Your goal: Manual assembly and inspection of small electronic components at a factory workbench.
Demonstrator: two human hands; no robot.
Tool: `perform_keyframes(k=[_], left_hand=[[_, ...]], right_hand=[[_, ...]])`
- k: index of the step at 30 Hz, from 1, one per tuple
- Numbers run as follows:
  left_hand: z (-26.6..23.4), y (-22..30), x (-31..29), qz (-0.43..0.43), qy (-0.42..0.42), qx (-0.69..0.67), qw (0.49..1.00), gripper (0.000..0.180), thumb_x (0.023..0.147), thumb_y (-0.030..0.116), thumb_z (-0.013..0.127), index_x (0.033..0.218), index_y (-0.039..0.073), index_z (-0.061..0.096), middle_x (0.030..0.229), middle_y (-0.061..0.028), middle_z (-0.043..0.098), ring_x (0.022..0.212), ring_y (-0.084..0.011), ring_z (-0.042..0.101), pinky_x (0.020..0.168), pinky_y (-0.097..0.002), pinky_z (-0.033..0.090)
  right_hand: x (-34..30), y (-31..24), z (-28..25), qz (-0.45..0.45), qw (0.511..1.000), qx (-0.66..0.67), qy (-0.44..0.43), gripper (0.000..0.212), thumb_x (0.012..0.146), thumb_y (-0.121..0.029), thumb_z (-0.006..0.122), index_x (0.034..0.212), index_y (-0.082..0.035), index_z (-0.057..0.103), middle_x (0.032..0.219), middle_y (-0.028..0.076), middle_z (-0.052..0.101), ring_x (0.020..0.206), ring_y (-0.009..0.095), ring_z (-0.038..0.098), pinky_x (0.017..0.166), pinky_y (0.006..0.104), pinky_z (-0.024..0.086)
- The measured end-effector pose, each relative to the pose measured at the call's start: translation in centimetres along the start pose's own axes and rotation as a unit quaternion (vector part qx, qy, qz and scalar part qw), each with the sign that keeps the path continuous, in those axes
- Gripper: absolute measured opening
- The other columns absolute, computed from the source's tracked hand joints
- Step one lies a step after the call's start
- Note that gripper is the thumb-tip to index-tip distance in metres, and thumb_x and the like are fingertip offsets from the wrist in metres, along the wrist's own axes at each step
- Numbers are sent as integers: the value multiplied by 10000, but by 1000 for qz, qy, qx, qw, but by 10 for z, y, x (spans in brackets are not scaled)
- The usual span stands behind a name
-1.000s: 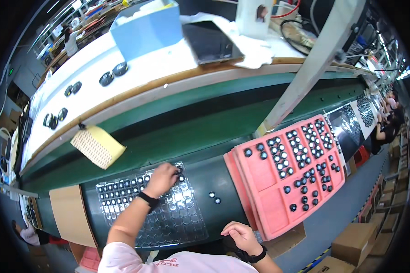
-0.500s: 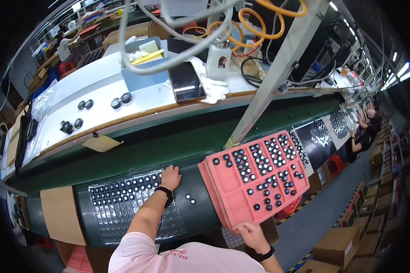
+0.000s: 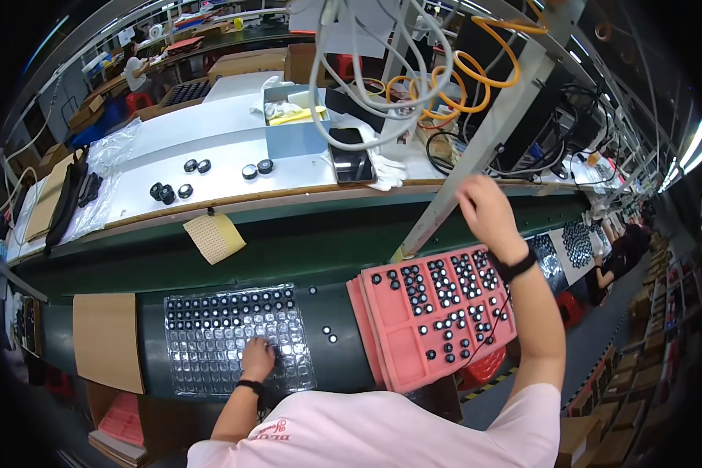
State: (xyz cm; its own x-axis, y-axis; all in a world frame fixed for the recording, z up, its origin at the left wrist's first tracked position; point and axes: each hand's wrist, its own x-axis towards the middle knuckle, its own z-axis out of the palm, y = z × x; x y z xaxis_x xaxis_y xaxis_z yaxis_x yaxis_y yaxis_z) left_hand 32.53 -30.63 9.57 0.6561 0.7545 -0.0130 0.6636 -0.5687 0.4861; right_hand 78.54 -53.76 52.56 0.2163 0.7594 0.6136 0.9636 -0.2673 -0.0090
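Note:
A clear plastic blister tray (image 3: 203, 363) lies on the dark green belt, its far rows filled with small round black parts (image 3: 238, 310) with pale tops. My left hand (image 3: 258, 359) is over the middle of this tray, at the unfilled pockets, fingers curled together; whatever they hold is hidden. My right hand (image 3: 487, 214) is raised beside the metal post, above the far edge of a pink compartment tray (image 3: 386, 312). Its fingers are bent inward, and nothing can be made out in them. The pink tray, stacked on another, holds many of the same round parts.
Several loose round parts (image 3: 329, 334) lie between the trays. A cardboard sheet (image 3: 108, 343) is at the left. On the shelf beyond are a blue box (image 3: 296, 139), a phone-like black device (image 3: 354, 164) and white gloves (image 3: 388, 170). A slanted metal post (image 3: 476, 140) rises behind the pink tray.
My left hand has moved from the blister tray's far right corner to its middle, uncovering a loose part there. My right hand has risen from the pink tray's near edge to above its far side.

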Motion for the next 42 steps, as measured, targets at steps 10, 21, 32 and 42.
perform_keyframes(k=[10,21,32,42], left_hand=[[-17,-58,-48,-21,42,-43,998,175,852,130,690,1001,40,671,1023,-176,636,1002,-400,612,856,-481,513],[-9,-56,-44,-36,-22,-110,993,113,858,116,681,954,55,675,1041,-166,639,1005,-392,613,883,-472,511],[-6,-60,-36,-94,-78,-125,985,112,866,135,681,942,55,697,1052,-172,651,1011,-393,625,897,-462,518],[-1,-88,-51,-117,-53,-118,985,95,853,118,691,925,56,695,993,-162,647,930,-378,643,821,-456,533]], right_hand=[[129,101,77,-139,931,-328,-82,113,773,-102,640,741,-54,738,784,115,711,831,301,697,780,417,554],[181,121,69,157,842,-446,-261,299,926,-253,666,1146,-59,726,1095,190,736,1038,342,716,892,440,580],[212,89,55,211,855,-292,-373,314,906,-242,698,1154,-52,719,1113,193,733,1058,339,712,903,432,579],[230,93,104,263,815,-355,-374,332,888,-233,728,1162,-45,712,1130,196,730,1075,337,709,912,425,578]])
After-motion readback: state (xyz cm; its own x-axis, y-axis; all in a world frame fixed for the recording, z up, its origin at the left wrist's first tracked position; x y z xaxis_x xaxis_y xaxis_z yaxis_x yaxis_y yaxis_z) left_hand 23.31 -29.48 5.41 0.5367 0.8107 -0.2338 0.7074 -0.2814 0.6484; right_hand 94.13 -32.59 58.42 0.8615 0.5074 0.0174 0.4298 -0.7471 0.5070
